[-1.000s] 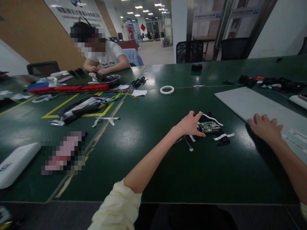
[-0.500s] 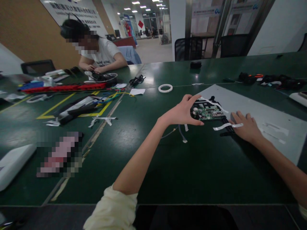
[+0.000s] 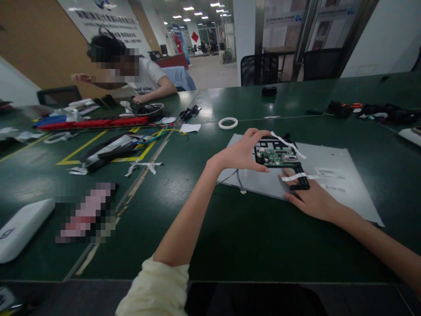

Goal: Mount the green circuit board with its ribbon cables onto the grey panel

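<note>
My left hand [image 3: 248, 151] grips the left side of a green circuit board [image 3: 275, 157] in a black frame, thumb below and fingers above. The board is held over a flat light-grey panel [image 3: 342, 175] on the table. White tape strips [image 3: 294, 176] hang from the frame, and a thin grey cable [image 3: 239, 181] trails at its left. My right hand [image 3: 312, 197] lies flat on the panel with thumb and fingers apart. The frame's lower right arm and a tape strip partly cover its fingers.
A white tape roll [image 3: 228, 123] lies beyond my left hand. Leftward are a phone-shaped blurred object [image 3: 87, 213], a white case [image 3: 24, 230], tape pieces [image 3: 144, 166] and a black-and-silver bundle with wires [image 3: 112, 151]. Across the table sits a person [image 3: 148, 77] by red strips and cables.
The grey panel has slid left and turned, so it now lies beneath the board. My right hand has moved left with it. The person opposite has raised one hand.
</note>
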`<state>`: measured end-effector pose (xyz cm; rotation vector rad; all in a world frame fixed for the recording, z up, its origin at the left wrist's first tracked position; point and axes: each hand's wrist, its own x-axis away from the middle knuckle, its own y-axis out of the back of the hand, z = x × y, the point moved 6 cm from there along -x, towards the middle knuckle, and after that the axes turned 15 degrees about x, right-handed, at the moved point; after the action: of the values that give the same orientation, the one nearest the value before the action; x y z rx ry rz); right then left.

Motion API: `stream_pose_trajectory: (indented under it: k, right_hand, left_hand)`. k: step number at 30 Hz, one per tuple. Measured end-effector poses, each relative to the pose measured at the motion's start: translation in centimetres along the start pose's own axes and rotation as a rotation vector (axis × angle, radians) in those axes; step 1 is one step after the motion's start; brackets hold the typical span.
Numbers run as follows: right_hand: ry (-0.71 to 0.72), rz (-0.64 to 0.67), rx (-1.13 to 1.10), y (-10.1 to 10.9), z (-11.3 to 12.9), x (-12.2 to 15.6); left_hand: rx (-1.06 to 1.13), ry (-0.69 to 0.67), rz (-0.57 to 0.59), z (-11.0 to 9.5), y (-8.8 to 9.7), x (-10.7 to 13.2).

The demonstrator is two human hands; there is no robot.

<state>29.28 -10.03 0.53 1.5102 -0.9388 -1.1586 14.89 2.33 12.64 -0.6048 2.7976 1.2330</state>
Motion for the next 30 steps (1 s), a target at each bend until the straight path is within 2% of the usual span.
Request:
stream_pose_trajectory:
  k: [9, 13, 16, 20, 23, 26, 28, 30]
  right_hand:
    - [0.146, 0.147, -0.069, 0.6, 2.4, 0.9]
    - [0.172, 0.161, -0.104, 1.1, 3.2, 1.0]
    - [0.157, 0.145, -0.185, 1.4, 2.9, 0.7]
    - [0.107, 0.080, -0.372, 1.3, 0.7, 0.3]
    - [-0.084, -0.040, -0.413, 0.9, -2.4, 0.2]
    - [-0.337, -0.185, -0.346, 0.5, -6.0, 0.8]
    - [-0.418, -0.222, -0.241, 0.0, -7.8, 1.3]
    - [-0.445, -0.197, -0.116, -1.0, -9.3, 1.7]
  left_hand:
    - [-0.004, 0.011, 0.012, 1.7, -0.6, -0.1]
    - [-0.004, 0.069, 0.046, 3.0, -1.4, -0.1]
    - [0.009, 0.089, 0.050, 3.3, -1.6, -0.1]
    - [0.020, 0.050, 0.004, 2.5, -0.8, 0.0]
    - [0.032, 0.044, -0.008, 2.2, -0.3, 0.0]
    - [0.022, 0.048, 0.007, 2.6, -0.8, 0.0]
    - [0.014, 0.057, 0.020, 3.1, -1.5, -0.1]
    - [0.017, 0.081, 0.041, 3.7, -2.4, -0.2]
